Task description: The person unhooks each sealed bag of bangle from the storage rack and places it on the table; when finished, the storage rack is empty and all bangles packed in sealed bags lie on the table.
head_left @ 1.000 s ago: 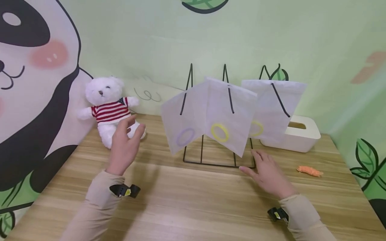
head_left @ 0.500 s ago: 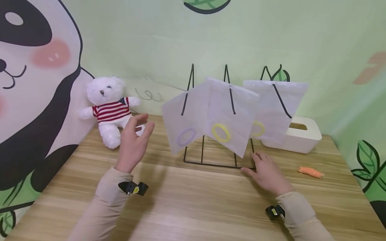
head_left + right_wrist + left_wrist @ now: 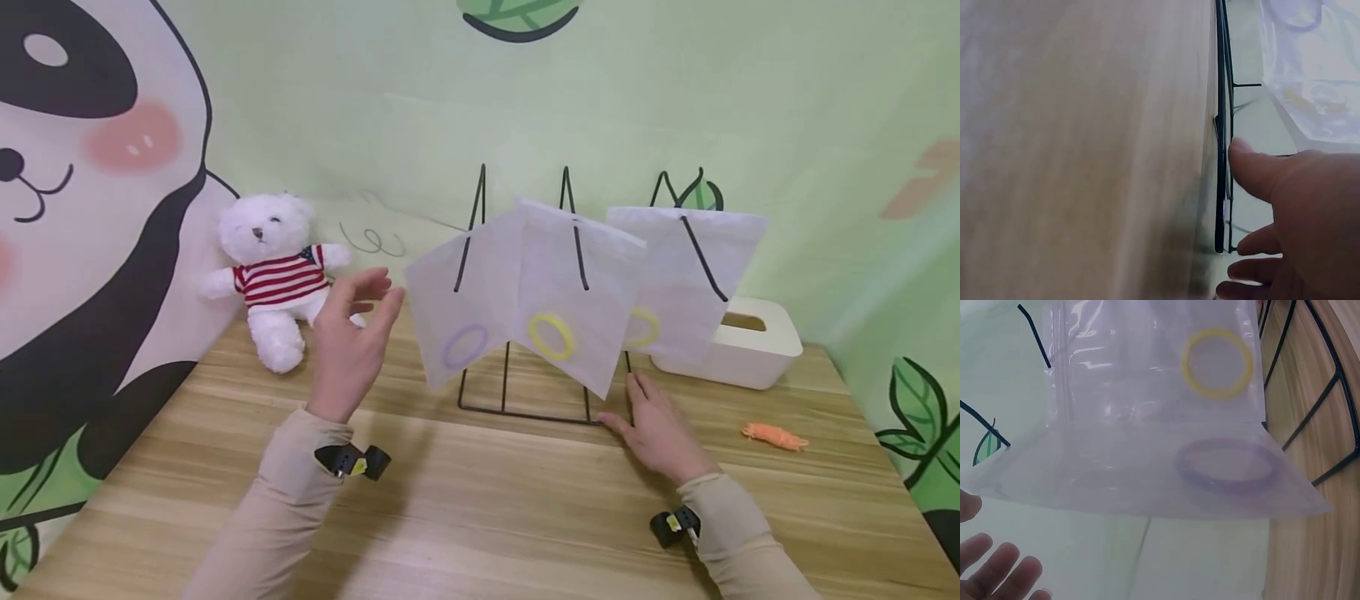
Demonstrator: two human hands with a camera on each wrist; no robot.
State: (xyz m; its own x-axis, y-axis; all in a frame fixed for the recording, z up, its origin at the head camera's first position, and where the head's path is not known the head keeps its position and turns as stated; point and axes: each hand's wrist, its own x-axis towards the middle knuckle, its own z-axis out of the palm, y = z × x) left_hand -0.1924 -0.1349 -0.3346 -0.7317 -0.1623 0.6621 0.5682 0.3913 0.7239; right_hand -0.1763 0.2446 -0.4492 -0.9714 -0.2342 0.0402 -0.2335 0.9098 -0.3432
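white bags [image 3: 549, 275] on a black rack [image 3: 543, 417]

from my end, three bags hang on its prongs, each showing a ring [image 3: 1225, 485]. i see the left hand [image 3: 351, 342] loosely curved, holding nothing, just beside the leftmost bag. the right hand [image 3: 660, 433], thumb and fingers parted, touches the rack's right front corner. a teddy bear [image 3: 281, 279], a tissue box [image 3: 753, 358] and an orange bundle [image 3: 775, 437] sit on the bench [image 3: 487, 521].

We count 2 hands [image 3: 347, 358], 2 wrist straps [image 3: 341, 459], 1 rack [image 3: 525, 415], 3 hooks [image 3: 581, 260], 3 bags [image 3: 573, 279], 3 rings [image 3: 567, 341] (2 yellow, 1 purple). 1 bear [image 3: 281, 279] at 9 o'clock, 1 tissue box [image 3: 750, 361] at 3, 1 orange bundle [image 3: 776, 437] at 4.
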